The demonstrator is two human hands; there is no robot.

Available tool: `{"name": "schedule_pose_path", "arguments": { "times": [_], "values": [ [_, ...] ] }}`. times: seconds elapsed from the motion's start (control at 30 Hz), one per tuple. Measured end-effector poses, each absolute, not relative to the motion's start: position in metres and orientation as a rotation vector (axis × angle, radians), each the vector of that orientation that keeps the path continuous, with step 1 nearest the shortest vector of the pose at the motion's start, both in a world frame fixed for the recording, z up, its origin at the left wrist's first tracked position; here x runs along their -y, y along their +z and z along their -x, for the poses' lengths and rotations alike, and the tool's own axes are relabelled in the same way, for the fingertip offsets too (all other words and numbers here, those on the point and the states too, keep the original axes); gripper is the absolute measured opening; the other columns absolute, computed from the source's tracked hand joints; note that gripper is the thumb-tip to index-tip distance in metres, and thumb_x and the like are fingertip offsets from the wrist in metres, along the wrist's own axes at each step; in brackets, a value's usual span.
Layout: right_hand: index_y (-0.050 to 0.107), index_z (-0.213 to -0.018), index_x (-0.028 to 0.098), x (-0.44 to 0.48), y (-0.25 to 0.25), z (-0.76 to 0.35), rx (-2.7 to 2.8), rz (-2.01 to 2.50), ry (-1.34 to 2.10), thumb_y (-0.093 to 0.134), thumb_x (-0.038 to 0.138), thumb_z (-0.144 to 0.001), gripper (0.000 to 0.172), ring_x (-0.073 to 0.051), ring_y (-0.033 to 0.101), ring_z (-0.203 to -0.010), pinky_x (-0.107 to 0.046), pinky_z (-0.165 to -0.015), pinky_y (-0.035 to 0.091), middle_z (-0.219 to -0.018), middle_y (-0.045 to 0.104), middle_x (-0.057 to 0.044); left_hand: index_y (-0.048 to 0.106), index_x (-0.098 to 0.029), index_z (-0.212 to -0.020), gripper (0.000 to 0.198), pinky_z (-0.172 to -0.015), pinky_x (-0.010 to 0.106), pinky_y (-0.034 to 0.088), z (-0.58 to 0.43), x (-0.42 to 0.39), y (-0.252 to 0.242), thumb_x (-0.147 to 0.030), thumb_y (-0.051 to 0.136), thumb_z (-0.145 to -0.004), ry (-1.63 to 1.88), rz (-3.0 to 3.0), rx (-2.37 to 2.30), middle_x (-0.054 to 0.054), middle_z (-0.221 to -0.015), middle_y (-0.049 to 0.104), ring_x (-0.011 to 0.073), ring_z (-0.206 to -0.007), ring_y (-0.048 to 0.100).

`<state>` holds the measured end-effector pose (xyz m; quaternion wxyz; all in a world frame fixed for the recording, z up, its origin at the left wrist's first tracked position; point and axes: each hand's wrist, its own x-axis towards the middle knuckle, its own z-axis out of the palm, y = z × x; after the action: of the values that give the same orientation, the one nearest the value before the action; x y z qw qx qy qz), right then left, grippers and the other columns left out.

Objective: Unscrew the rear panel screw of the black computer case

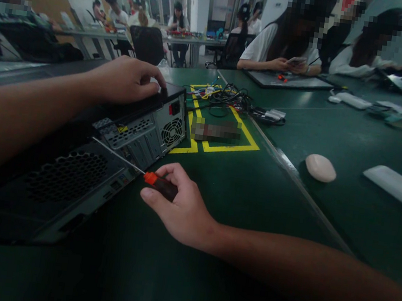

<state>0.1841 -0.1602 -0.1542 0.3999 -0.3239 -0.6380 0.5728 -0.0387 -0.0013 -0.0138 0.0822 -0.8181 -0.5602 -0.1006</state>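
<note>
A black desktop computer case (67, 177) lies at the left, its rear panel with ports, slots and a round fan grille (172, 130) turned toward the right. My left hand (131, 79) rests on top of the case near its rear edge, fingers bent and apart, touching the surface. In my right hand (183, 202) is a screwdriver with an orange and black handle (161, 185). Its long thin shaft points left across the rear panel, and the tip is near the panel's edge by a perforated grille. Whether the tip sits in a screw I cannot tell.
Beyond the case lies a tangle of black cables (232, 98) by yellow tape markings (230, 149) on the green table (253, 202). A pale rounded object (320, 167) and a long white object (398, 189) lie to the right. Several people sit at tables behind.
</note>
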Motion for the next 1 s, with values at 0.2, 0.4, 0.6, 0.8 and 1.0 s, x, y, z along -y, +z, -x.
{"name": "schedule_pose_path", "arguments": {
  "times": [0.2, 0.4, 0.6, 0.8, 1.0],
  "values": [
    [0.061, -0.105, 0.024, 0.1599, -0.1580, -0.1817, 1.612, 0.797, 1.453, 0.076, 0.033, -0.098, 0.019, -0.017, 0.061, -0.081, -0.032, -0.076, 0.049, -0.090, 0.065, 0.002, 0.080, -0.013, -0.129, 0.051, -0.084, 0.032, 0.042, 0.0366, 0.0022, -0.0116, -0.039, 0.048, -0.100, -0.261, 2.457, 1.631, 0.004, -0.085, 0.067, 0.0159, -0.077, 0.057],
    [0.063, -0.104, 0.023, 0.1629, -0.1586, -0.1802, 1.583, 0.799, 1.506, 0.076, 0.033, -0.098, 0.017, -0.016, 0.060, -0.078, -0.031, -0.074, 0.048, -0.088, 0.065, 0.002, 0.080, -0.012, -0.133, 0.054, -0.084, 0.034, 0.043, 0.0337, 0.0041, -0.0103, -0.038, 0.046, -0.099, -0.254, 2.465, 1.678, 0.007, -0.089, 0.071, 0.0186, -0.077, 0.060],
    [0.063, -0.104, 0.023, 0.1630, -0.1588, -0.1799, 1.562, 0.778, 1.517, 0.076, 0.034, -0.099, 0.018, -0.017, 0.062, -0.081, -0.031, -0.076, 0.049, -0.089, 0.066, 0.002, 0.080, -0.012, -0.134, 0.055, -0.086, 0.033, 0.043, 0.0331, 0.0044, -0.0092, -0.038, 0.046, -0.099, -0.233, 2.465, 1.691, 0.007, -0.088, 0.071, 0.0179, -0.078, 0.060],
    [0.064, -0.103, 0.022, 0.1636, -0.1542, -0.1811, 1.554, 0.779, 1.537, 0.077, 0.033, -0.099, 0.017, -0.017, 0.063, -0.082, -0.030, -0.075, 0.049, -0.091, 0.067, 0.002, 0.080, -0.014, -0.134, 0.056, -0.086, 0.036, 0.044, 0.0325, 0.0052, -0.0095, -0.039, 0.044, -0.099, -0.235, 2.467, 1.694, 0.006, -0.086, 0.069, 0.0200, -0.077, 0.060],
    [0.068, -0.103, 0.020, 0.1624, -0.1543, -0.1819, 1.594, 0.756, 1.497, 0.068, 0.035, -0.106, 0.015, -0.016, 0.059, -0.079, -0.030, -0.074, 0.046, -0.086, 0.063, 0.002, 0.080, -0.014, -0.132, 0.054, -0.083, 0.034, 0.042, 0.0338, 0.0040, -0.0103, -0.039, 0.045, -0.099, -0.234, 2.462, 1.671, 0.005, -0.083, 0.067, 0.0181, -0.075, 0.058]
  ]
}}
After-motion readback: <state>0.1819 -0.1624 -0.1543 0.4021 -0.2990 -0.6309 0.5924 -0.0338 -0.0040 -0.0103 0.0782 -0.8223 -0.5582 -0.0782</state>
